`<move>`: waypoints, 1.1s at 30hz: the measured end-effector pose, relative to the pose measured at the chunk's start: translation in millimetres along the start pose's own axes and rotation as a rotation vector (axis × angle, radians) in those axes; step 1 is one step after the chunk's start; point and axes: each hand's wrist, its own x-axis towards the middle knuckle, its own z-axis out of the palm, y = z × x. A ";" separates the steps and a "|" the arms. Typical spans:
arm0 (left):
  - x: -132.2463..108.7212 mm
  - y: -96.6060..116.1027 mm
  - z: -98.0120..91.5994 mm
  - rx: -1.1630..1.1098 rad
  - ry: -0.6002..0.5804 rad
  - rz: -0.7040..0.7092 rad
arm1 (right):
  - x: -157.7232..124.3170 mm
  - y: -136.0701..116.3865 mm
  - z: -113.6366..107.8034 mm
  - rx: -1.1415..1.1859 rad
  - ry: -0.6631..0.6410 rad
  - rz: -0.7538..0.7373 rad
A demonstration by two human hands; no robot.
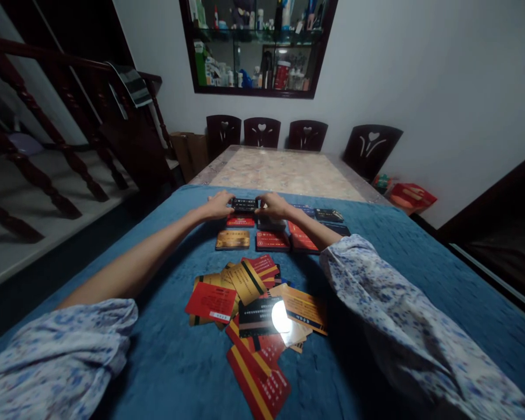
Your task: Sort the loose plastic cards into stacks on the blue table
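Both arms reach far forward over a blue cloth [166, 361]. My left hand [219, 205] and my right hand [275, 205] pinch the two ends of a black card [244, 204] between them, just above the cloth. Beneath and beside it lie sorted cards in rows: a red card [240, 220], a gold card [232, 239], another red card [272, 240], and dark cards [328, 215] to the right. Nearer to me sits a loose pile of red, gold and black cards [254, 315].
Beyond the cloth the marble tabletop [284, 172] shows, with several dark chairs [261, 132] along its far side. A wall cabinet [256, 46] holds bottles. A wooden stair rail [48, 116] runs on the left. A red bag [411, 195] lies on the floor at right.
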 end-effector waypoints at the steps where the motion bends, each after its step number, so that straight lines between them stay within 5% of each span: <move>1: 2.0 -1.0 -0.3 0.006 -0.001 -0.007 | 2.1 -0.3 -0.3 -0.016 -0.003 0.002; 16: 32.7 -12.1 11.6 -0.034 -0.029 -0.021 | 40.1 5.1 4.4 -0.087 -0.009 -0.003; 33: 43.7 -7.5 14.5 -0.003 -0.143 -0.038 | 47.5 3.0 7.3 -0.074 -0.054 -0.028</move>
